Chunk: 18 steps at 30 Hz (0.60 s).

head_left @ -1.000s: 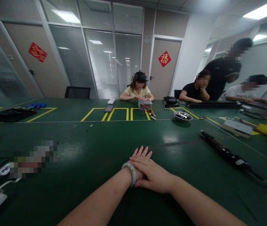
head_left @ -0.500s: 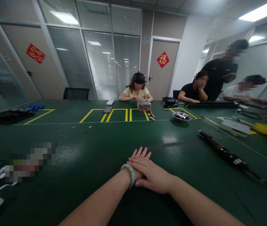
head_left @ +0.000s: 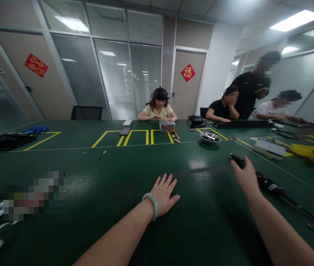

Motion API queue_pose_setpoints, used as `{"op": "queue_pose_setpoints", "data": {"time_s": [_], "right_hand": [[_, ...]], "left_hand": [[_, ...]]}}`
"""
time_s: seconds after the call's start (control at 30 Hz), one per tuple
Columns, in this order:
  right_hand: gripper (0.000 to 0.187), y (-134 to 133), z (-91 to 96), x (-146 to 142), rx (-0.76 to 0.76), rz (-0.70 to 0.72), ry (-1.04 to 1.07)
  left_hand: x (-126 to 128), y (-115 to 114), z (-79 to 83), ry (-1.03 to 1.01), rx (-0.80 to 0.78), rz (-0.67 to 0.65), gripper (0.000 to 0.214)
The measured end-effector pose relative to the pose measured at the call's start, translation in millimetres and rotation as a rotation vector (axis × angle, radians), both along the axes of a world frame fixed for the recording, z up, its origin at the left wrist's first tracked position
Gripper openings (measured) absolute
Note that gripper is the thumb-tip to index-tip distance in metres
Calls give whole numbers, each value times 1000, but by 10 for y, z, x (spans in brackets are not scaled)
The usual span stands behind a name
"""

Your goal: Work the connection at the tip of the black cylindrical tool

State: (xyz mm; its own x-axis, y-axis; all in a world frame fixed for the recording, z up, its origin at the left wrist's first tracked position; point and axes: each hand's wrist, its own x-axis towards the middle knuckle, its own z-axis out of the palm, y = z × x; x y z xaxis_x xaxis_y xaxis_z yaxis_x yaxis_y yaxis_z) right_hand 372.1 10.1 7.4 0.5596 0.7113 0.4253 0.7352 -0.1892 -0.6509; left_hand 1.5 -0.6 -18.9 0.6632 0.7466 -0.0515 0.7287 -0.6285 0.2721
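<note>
My left hand (head_left: 164, 195), with a pale green bangle (head_left: 154, 207) at its wrist, lies palm down on the green tabletop (head_left: 112, 207). Its fingers are spread and nothing is in it. To the right, my right hand (head_left: 247, 179) is closed around the front part of a black electric screwdriver (head_left: 270, 184). The thumb is on the near side; most of the other fingers are hidden. The screwdriver lies slantwise on the table, with its cable (head_left: 306, 210) trailing to the lower right.
A metal bowl (head_left: 210, 138) stands beyond my right hand. Across the table, a person (head_left: 158, 109) works at a grey box (head_left: 167, 125) with coloured wires. Yellow tool case (head_left: 309, 152) and papers (head_left: 269, 148) lie at right; a black flat item (head_left: 7, 142) lies at left.
My right hand has come off the back of my left hand and moved right onto the electric screwdriver. My left hand stays flat on the table. The view has shifted slightly.
</note>
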Motion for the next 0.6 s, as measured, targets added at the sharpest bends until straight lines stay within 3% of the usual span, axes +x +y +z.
{"op": "queue_pose_setpoints", "data": {"time_s": [0.1,0.17,0.33,0.43,0.6], "right_hand": [[87,-259,-207,620,-164,-339,-127],[89,-441,-388,932,-275,-466,-205],[94,-720,-715,1352,-434,-423,-228],[87,-744,-749,1465,-450,-410,-231],[98,-645,-713,1655,-479,-386,-176]], "left_hand": [[-3,-2,4,-3,-2,-3,68],[-2,3,-9,-1,-2,-1,68],[0,18,-36,-1,-19,2,68],[1,12,-14,-6,-25,-1,68],[6,-14,62,0,-58,1,69]]}}
